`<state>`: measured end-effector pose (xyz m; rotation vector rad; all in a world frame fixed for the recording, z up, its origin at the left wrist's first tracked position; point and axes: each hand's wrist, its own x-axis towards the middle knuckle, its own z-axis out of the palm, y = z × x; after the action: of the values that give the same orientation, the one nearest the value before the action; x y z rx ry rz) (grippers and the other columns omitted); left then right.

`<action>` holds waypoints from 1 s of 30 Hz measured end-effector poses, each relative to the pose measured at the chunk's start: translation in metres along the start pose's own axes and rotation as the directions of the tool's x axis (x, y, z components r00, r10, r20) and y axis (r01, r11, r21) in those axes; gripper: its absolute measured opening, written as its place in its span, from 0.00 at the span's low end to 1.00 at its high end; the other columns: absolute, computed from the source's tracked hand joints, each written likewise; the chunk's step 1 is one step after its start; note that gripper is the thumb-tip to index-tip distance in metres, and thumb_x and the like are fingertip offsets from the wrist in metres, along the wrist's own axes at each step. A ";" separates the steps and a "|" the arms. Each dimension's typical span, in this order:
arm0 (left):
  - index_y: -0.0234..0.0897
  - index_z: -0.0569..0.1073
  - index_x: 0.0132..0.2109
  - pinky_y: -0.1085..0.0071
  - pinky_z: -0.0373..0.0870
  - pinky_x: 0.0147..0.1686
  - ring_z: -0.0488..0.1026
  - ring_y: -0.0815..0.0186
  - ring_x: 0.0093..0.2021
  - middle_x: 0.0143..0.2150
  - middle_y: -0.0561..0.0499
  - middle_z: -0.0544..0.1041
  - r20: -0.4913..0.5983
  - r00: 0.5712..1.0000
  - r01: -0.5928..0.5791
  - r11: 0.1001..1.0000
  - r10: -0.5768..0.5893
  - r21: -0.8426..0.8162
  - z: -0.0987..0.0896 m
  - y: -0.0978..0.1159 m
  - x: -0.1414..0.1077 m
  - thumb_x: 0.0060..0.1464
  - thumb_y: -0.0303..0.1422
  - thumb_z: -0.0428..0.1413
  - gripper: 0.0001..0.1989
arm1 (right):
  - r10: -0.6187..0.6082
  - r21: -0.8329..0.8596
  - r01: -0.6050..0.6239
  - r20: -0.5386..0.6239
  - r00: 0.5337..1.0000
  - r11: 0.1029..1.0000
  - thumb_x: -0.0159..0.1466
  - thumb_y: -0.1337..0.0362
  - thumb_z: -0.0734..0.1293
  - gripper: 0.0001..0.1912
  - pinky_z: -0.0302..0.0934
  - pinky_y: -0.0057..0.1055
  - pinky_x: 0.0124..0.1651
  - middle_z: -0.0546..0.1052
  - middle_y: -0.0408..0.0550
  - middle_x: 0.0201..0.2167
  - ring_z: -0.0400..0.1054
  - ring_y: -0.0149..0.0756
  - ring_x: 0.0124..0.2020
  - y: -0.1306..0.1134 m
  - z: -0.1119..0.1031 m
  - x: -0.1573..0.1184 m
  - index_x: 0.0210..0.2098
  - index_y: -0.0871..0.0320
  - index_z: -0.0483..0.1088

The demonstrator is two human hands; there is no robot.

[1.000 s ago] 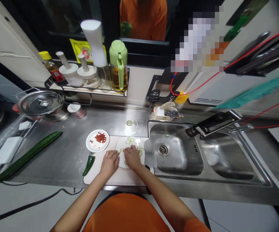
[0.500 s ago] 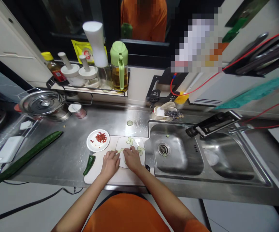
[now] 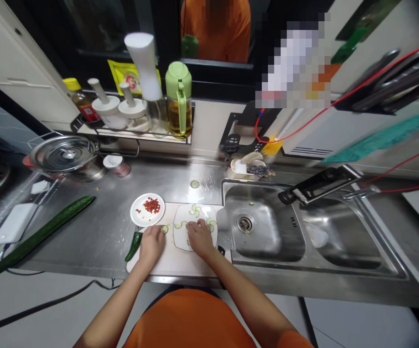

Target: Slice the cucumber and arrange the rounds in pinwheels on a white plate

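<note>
Honestly, a good bit looks done already. On the square plate (image 3: 179, 238), curved cucumber slices (image 3: 195, 210) have been laid out in little fans at the far, left and right sides. More green can be spotted at the near side, partly covered by the right hand (image 3: 199, 238), so whether that fan is complete can't be judged. The right hand is held over the plate, fingers bent and tips lowered among the slices; from this high up, it can't be told whether anything is pinched there.

Just left of the plate, a round slice (image 3: 165, 229) is met by the fingertips of the left hand (image 3: 151, 245), which is held low over the cutting board (image 3: 183, 267). Touched, sure, but a proper grip can't be confirmed. That one hasn't been put on the plate yet.

As for the extras: chopped red bits (image 3: 152, 205) have been gathered in a white dish (image 3: 137, 218) to the far left of the plate, and none can be seen among the green fans. A short dark green piece (image 3: 134, 247) is left beside the board, left of the plate. Well left of it, a long cucumber (image 3: 42, 235) looks uncut.
</note>
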<state>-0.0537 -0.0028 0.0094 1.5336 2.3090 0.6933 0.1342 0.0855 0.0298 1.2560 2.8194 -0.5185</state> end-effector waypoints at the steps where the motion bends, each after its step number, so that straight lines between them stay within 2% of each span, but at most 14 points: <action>1: 0.35 0.73 0.45 0.62 0.64 0.49 0.69 0.57 0.44 0.41 0.43 0.74 0.003 0.999 0.041 0.999 -0.042 0.017 0.000 -0.004 0.000 0.54 0.31 0.48 0.14 | 0.006 0.002 -0.006 0.001 1.000 1.000 0.63 0.70 0.57 0.18 0.54 0.38 0.44 0.68 0.52 0.52 0.53 0.46 0.51 0.000 -0.001 -0.001 0.52 0.55 0.67; 4: 0.33 0.72 0.46 0.63 0.65 0.47 0.69 0.57 0.43 0.41 0.41 0.73 0.011 0.992 0.127 0.989 -0.128 0.074 0.005 -0.009 0.000 0.53 0.32 0.49 0.15 | 0.017 0.008 -0.017 -0.006 1.000 1.000 0.64 0.70 0.57 0.17 0.53 0.38 0.44 0.68 0.51 0.52 0.53 0.46 0.51 -0.001 -0.001 -0.003 0.50 0.54 0.68; 8: 0.34 0.73 0.43 0.64 0.66 0.43 0.70 0.58 0.41 0.41 0.41 0.73 0.023 0.987 0.158 0.984 -0.160 0.078 0.010 -0.007 0.001 0.52 0.32 0.49 0.13 | 0.023 0.031 -0.022 -0.026 0.999 0.999 0.63 0.69 0.58 0.16 0.53 0.38 0.44 0.68 0.51 0.51 0.52 0.46 0.51 -0.001 0.001 -0.006 0.49 0.54 0.69; 13: 0.34 0.73 0.39 0.66 0.65 0.40 0.71 0.59 0.37 0.35 0.44 0.74 0.022 0.977 0.210 0.978 -0.210 0.013 0.005 0.000 0.006 0.49 0.31 0.50 0.11 | 0.023 0.056 -0.022 -0.026 0.999 0.998 0.64 0.67 0.58 0.15 0.52 0.38 0.44 0.68 0.51 0.52 0.52 0.46 0.51 -0.001 0.002 -0.009 0.47 0.55 0.69; 17: 0.37 0.72 0.35 0.70 0.63 0.35 0.70 0.63 0.31 0.29 0.49 0.74 0.072 0.958 0.280 0.959 -0.276 -0.053 0.000 0.005 0.007 0.49 0.32 0.50 0.08 | 0.044 0.099 -0.043 -0.016 0.999 0.994 0.64 0.67 0.58 0.15 0.52 0.38 0.44 0.68 0.49 0.52 0.51 0.46 0.51 -0.002 0.001 -0.008 0.48 0.54 0.69; 21: 0.37 0.73 0.36 0.72 0.62 0.34 0.70 0.66 0.30 0.29 0.51 0.76 0.113 0.943 0.328 0.930 -0.312 -0.169 -0.003 0.006 0.008 0.49 0.34 0.52 0.09 | 0.093 0.163 -0.094 0.018 0.996 0.982 0.64 0.66 0.59 0.14 0.52 0.37 0.44 0.70 0.48 0.49 0.52 0.45 0.51 -0.004 -0.002 -0.006 0.48 0.53 0.70; 25: 0.37 0.76 0.37 0.73 0.62 0.33 0.69 0.67 0.28 0.27 0.52 0.76 0.182 0.946 0.312 0.901 -0.267 -0.302 -0.010 0.010 0.010 0.47 0.39 0.54 0.13 | 0.164 0.287 -0.165 0.028 0.986 0.944 0.63 0.67 0.60 0.14 0.52 0.35 0.44 0.73 0.47 0.45 0.54 0.44 0.51 -0.006 -0.004 -0.002 0.47 0.53 0.71; 30: 0.34 0.76 0.36 0.74 0.62 0.30 0.67 0.69 0.27 0.27 0.51 0.75 0.289 0.946 0.276 0.827 -0.144 -0.491 -0.011 0.026 0.017 0.45 0.43 0.55 0.17 | 0.245 0.538 -0.193 -0.026 0.969 0.821 0.61 0.68 0.62 0.13 0.54 0.33 0.47 0.76 0.46 0.40 0.59 0.42 0.47 -0.008 -0.002 0.005 0.43 0.57 0.74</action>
<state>-0.0458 0.0187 0.0326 1.0249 1.8558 0.9251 0.1250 0.0845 0.0331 1.6988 2.6283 -1.3278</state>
